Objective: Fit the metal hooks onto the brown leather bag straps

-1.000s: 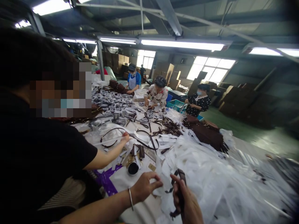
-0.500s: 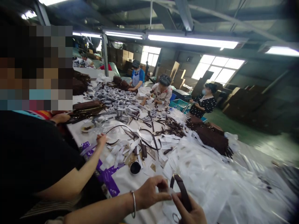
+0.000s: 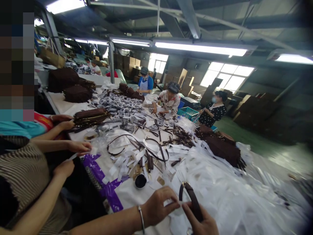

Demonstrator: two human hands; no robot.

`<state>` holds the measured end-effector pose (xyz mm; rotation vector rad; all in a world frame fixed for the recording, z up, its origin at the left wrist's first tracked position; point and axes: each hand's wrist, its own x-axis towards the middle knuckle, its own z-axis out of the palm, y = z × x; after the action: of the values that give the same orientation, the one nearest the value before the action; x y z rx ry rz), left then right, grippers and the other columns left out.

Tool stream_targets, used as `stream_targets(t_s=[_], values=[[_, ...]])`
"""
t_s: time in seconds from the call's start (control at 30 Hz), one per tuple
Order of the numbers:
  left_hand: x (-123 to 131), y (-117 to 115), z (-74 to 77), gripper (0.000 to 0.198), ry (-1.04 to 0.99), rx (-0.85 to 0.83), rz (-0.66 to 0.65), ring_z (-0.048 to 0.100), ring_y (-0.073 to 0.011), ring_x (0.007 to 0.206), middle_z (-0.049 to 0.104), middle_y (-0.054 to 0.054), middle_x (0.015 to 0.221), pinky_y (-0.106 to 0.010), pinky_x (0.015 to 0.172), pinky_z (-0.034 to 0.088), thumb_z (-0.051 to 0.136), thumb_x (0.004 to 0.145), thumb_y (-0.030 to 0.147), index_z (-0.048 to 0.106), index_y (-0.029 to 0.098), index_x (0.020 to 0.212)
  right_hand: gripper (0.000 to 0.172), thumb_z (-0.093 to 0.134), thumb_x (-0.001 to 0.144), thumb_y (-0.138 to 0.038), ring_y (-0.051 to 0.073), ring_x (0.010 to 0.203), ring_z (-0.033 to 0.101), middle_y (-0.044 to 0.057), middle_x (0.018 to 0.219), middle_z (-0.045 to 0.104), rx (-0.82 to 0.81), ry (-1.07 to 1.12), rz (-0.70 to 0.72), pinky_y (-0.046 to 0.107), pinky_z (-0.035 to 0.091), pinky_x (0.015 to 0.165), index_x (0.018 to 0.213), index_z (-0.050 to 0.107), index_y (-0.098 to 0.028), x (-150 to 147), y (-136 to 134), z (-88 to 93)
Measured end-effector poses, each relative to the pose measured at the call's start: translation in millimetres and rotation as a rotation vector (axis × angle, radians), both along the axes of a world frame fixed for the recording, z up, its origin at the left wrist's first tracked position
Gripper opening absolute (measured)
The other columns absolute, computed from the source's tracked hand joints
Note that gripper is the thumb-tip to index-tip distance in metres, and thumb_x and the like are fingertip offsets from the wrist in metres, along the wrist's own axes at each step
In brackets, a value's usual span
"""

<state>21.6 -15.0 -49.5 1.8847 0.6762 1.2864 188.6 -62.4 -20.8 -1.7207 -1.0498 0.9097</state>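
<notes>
My right hand (image 3: 201, 222) grips a dark brown leather strap (image 3: 192, 199) that curves up and over in a loop at the bottom middle of the view. My left hand (image 3: 158, 205), with a metal bangle on its wrist, is closed in a pinch on a small white strip (image 3: 176, 205) right beside the strap. Both hands are over the white plastic-covered table (image 3: 220, 192). Part of my right hand is cut off by the bottom edge.
A co-worker's hands (image 3: 70, 153) work at my left. White paper strips (image 3: 124, 160), brown straps (image 3: 146, 150), a small black pot (image 3: 140, 180) and purple tape lie ahead. Brown bags (image 3: 220, 145) pile at the right; three other people work at the far end.
The co-worker on my left has drawn the arm back from the table and leaned away. My hands stay close together at the strap, which now stands a little more upright.
</notes>
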Motion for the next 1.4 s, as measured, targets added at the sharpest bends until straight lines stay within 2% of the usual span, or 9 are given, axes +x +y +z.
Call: stream_targets(t_s=[0.1, 0.2, 0.33, 0.47, 0.57, 0.77, 1.1, 1.23, 1.4], values=[[-4, 8, 0.6, 0.020, -0.016, -0.005, 0.029, 0.060, -0.0152, 0.076, 0.065, -0.008, 0.076, -0.026, 0.074, 0.048, 0.060, 0.087, 0.030, 0.065, 0.012, 0.079, 0.047, 0.074, 0.062, -0.058, 0.006, 0.042, 0.033, -0.006, 0.051, 0.043, 0.004, 0.323, 0.013, 0.017, 0.025, 0.034, 0.084, 0.069, -0.016, 6, 5, 32.3], [-8, 16, -0.5, 0.018, -0.017, 0.047, -0.028, 0.061, -0.0168, 0.083, 0.067, -0.011, 0.083, -0.029, 0.078, 0.050, 0.055, 0.090, 0.025, 0.068, 0.012, 0.087, 0.043, 0.064, 0.076, -0.052, 0.003, 0.042, 0.030, -0.006, 0.062, 0.044, 0.122, 0.671, 0.044, 0.013, 0.020, 0.033, 0.104, 0.065, -0.018, 16, 11, 82.4], [-6, 21, -6.7, 0.020, -0.041, 0.115, -0.093, 0.062, -0.0188, 0.093, 0.068, -0.014, 0.096, -0.032, 0.084, 0.052, 0.054, 0.090, 0.015, 0.067, 0.012, 0.106, 0.028, 0.054, 0.088, -0.033, 0.001, 0.039, 0.013, -0.009, 0.062, 0.033, 0.336, 0.843, 0.073, 0.011, 0.016, 0.030, 0.110, 0.060, -0.017, 24, 13, 145.3], [-1, 20, -12.1, 0.029, -0.035, 0.215, -0.147, 0.061, -0.0192, 0.098, 0.068, -0.013, 0.100, -0.033, 0.085, 0.053, 0.057, 0.087, 0.009, 0.064, 0.013, 0.115, 0.026, 0.049, 0.093, -0.027, 0.001, 0.040, 0.012, -0.009, 0.062, 0.028, 0.453, 0.898, 0.077, 0.011, 0.018, 0.031, 0.114, 0.058, -0.015, 22, 12, 175.4], [2, 20, -10.7, 0.032, -0.008, 0.299, -0.170, 0.061, -0.0190, 0.097, 0.069, -0.013, 0.099, -0.035, 0.088, 0.052, 0.059, 0.085, 0.010, 0.062, 0.013, 0.117, 0.026, 0.048, 0.093, -0.028, 0.001, 0.040, 0.012, -0.009, 0.063, 0.027, 0.472, 0.878, 0.083, 0.011, 0.018, 0.031, 0.113, 0.058, -0.014, 16, 13, 179.7], [5, 19, -1.2, 0.034, 0.031, 0.415, -0.170, 0.062, -0.0191, 0.095, 0.069, -0.012, 0.099, -0.037, 0.087, 0.053, 0.061, 0.085, 0.011, 0.059, 0.014, 0.119, 0.025, 0.048, 0.092, -0.030, 0.003, 0.040, 0.010, -0.008, 0.064, 0.026, 0.495, 0.738, 0.048, 0.011, 0.017, 0.030, 0.107, 0.063, -0.017, 4, 22, 170.5], [5, 16, -2.5, 0.031, 0.020, 0.391, -0.176, 0.061, -0.0181, 0.090, 0.069, -0.012, 0.094, -0.035, 0.083, 0.052, 0.061, 0.085, 0.012, 0.060, 0.013, 0.116, 0.025, 0.048, 0.092, -0.034, 0.003, 0.041, 0.014, -0.008, 0.063, 0.029, 0.500, 0.732, -0.024, 0.012, 0.015, 0.030, 0.108, 0.061, -0.019, -4, 24, 144.7], [8, 11, -4.3, 0.027, 0.004, 0.279, -0.172, 0.061, -0.0179, 0.087, 0.069, -0.011, 0.092, -0.034, 0.081, 0.052, 0.059, 0.086, 0.012, 0.063, 0.013, 0.113, 0.025, 0.045, 0.093, -0.034, 0.004, 0.041, 0.016, -0.008, 0.062, 0.030, 0.586, 0.725, -0.072, 0.013, 0.018, 0.032, 0.107, 0.061, -0.020, -7, 20, 138.3], [12, 3, 5.9, 0.022, -0.046, -0.113, -0.230, 0.063, -0.0158, 0.078, 0.069, -0.010, 0.084, -0.027, 0.074, 0.052, 0.051, 0.092, 0.024, 0.070, 0.012, 0.092, 0.029, 0.043, 0.092, -0.038, 0.005, 0.039, 0.009, -0.009, 0.059, 0.028, 0.472, 0.785, 0.040, 0.017, 0.012, 0.031, 0.111, 0.059, -0.022, -9, 12, 131.0]])
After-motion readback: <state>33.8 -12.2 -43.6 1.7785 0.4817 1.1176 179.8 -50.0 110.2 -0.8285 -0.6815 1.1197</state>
